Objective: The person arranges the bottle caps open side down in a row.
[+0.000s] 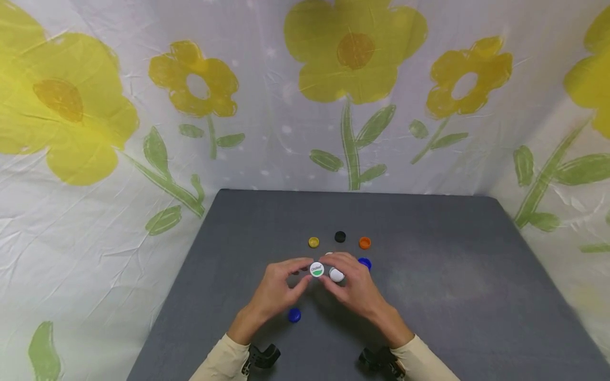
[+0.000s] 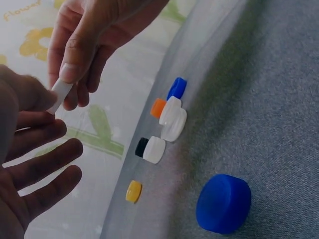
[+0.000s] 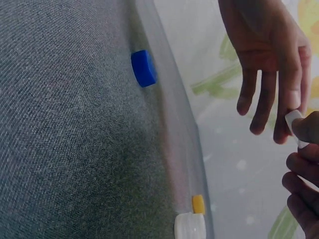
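A white bottle cap (image 1: pixel 316 269) with green and dark print on its top is held up over the table, facing the head camera. My left hand (image 1: pixel 274 286) pinches its left edge between thumb and fingers. From the other side, my right hand (image 1: pixel 358 286) pinches the right edge. In the left wrist view the cap (image 2: pixel 61 94) appears edge-on between the two thumbs, and the left hand's other fingers are spread. Below the left hand lies a blue cap (image 1: pixel 294 315) on the table. White caps (image 1: pixel 336 274) lie beneath the right hand, partly hidden by it.
Farther back on the grey table (image 1: pixel 429 328) lie a yellow cap (image 1: pixel 313 242), a black cap (image 1: pixel 340 236) and an orange cap (image 1: pixel 365 243). Another blue cap (image 1: pixel 365 263) sits just beyond the right hand. A flowered curtain (image 1: pixel 276 116) hangs behind and at the sides.
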`<state>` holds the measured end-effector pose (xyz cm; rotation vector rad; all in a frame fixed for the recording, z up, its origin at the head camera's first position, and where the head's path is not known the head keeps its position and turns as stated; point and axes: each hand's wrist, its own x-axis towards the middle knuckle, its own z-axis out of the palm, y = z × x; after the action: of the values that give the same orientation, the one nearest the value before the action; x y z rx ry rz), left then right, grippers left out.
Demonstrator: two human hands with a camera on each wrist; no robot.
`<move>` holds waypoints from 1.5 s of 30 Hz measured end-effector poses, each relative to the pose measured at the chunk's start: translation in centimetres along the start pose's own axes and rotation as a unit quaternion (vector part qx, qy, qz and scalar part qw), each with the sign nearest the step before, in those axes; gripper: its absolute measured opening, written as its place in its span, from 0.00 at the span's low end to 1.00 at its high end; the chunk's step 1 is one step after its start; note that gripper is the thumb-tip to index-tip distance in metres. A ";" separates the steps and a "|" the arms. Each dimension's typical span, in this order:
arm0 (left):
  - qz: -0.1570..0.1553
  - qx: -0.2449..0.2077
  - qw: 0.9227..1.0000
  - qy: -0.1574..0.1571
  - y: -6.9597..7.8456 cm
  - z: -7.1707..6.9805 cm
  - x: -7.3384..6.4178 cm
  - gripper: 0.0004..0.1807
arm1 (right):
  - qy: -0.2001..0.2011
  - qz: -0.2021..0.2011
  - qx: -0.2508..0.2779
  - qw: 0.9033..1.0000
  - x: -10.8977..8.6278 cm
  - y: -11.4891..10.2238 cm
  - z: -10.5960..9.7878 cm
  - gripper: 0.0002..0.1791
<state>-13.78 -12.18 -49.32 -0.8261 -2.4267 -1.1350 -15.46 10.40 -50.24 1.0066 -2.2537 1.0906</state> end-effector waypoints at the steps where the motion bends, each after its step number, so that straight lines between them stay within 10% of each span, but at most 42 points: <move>1: 0.008 0.007 1.000 -0.003 0.0 0.0 0.0 0.18 | -0.003 0.002 0.001 1.000 0.0 0.0 0.0 0.19; 14: 0.059 0.105 0.991 -0.051 -0.4 -0.2 -0.5 0.16 | -0.056 0.003 -0.006 0.998 -1.0 -0.3 -0.1 0.18; 29: 0.048 0.160 0.973 -0.156 -0.3 0.1 -1.5 0.12 | -0.122 0.005 -0.033 0.992 -2.4 -0.4 1.0 0.18; 45: 0.054 0.214 0.954 -0.202 -0.9 1.8 -3.0 0.09 | -0.208 0.024 -0.082 0.974 -3.6 -0.6 2.0 0.13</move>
<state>-12.12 -12.31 -52.49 -1.1058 -2.7579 -0.3906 -12.87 10.08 -53.46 1.2044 -2.6567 0.7442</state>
